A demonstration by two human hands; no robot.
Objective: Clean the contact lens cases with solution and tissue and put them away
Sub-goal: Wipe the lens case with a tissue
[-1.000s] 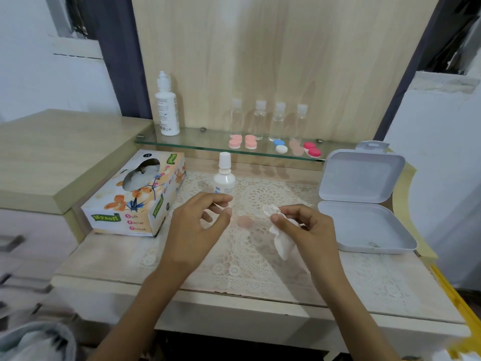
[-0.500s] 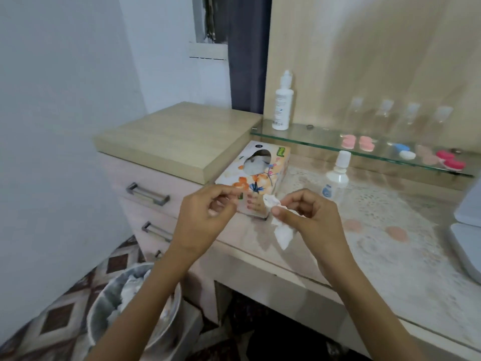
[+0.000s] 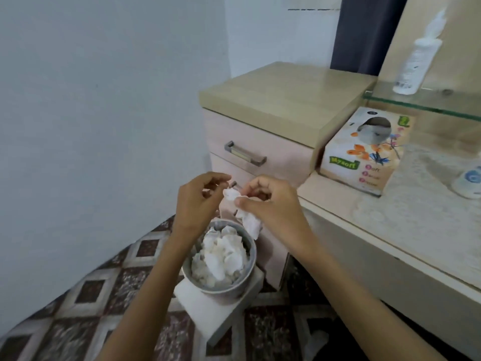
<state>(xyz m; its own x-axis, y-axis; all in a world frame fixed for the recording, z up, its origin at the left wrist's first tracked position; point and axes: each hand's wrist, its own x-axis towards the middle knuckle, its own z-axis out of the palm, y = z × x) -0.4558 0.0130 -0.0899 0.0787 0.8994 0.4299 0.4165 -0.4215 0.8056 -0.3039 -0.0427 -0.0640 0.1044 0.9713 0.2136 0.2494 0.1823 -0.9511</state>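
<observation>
White tissue [image 3: 250,222] pinched by right hand [image 3: 270,204] above bin [image 3: 221,291] (left hand [image 3: 197,201] curled, hold unclear).

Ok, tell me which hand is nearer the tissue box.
Right. The right hand, pinching a crumpled tissue, is just left of the tissue box; the left hand is farther left, above the bin.
</observation>
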